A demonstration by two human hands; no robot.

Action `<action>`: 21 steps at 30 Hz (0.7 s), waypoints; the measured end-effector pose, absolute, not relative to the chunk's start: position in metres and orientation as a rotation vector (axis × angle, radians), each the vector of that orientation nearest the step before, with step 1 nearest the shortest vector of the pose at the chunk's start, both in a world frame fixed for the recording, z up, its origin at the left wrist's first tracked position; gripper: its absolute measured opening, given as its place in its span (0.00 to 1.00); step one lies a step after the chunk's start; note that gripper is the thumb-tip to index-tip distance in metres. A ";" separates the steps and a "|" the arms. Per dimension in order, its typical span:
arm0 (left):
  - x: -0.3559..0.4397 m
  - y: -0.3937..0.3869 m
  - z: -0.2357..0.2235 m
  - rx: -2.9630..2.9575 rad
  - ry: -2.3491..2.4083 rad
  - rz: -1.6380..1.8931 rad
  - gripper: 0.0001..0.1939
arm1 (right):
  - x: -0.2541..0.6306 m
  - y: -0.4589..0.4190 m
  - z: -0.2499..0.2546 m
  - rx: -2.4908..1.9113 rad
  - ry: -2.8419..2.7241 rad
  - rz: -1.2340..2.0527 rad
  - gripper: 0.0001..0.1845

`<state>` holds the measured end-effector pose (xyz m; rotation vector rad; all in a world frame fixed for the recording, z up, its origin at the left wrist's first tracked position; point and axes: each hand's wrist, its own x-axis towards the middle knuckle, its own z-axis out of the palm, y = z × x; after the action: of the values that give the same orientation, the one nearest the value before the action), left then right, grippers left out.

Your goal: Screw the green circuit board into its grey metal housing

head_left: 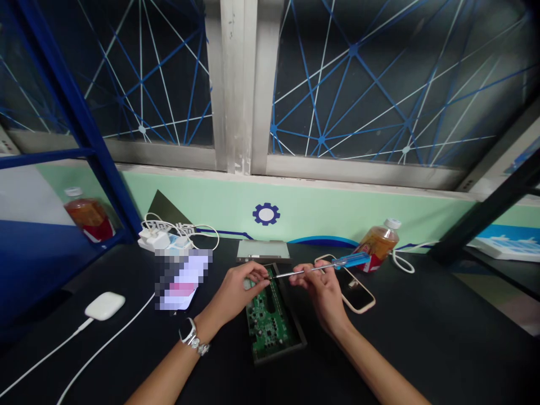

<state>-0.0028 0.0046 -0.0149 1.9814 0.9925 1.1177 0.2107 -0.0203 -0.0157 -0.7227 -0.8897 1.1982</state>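
My right hand point(321, 289) grips a blue-handled steel screwdriver point(351, 260), its shaft angled to reach the green circuit board point(270, 320) lying in a black tray-like casing point(298, 332); my left hand point(231, 295) curls at the board's edge, fingers closed, though I cannot tell whether they pinch anything.

At twelve o'clock, a paint-worn window frame point(233, 84) holds dark panes crossed by blue-and-white net lines above a mint-green wall point(202, 197); a blue metal rack frame point(80, 112) rises at ten o'clock.

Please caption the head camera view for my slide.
Left hand touches a green circuit board; right hand holds a blue-handled screwdriver.
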 end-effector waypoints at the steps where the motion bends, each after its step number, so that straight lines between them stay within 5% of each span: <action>1: -0.004 0.005 -0.013 1.971 0.991 1.105 0.08 | 0.210 -0.021 -0.015 -0.718 -0.882 1.208 0.20; 12: -0.003 -0.004 -0.004 2.092 1.024 1.076 0.10 | 0.206 -0.023 -0.020 -0.755 -0.713 1.343 0.21; 21: -0.086 0.032 -0.001 2.330 1.206 0.771 0.06 | 0.220 -0.016 -0.014 -0.771 -0.732 1.188 0.19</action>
<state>-0.0858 0.0321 -0.0010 2.3297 1.2065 0.7713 0.2197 -0.0159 -0.0143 -0.7711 -0.7321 1.1883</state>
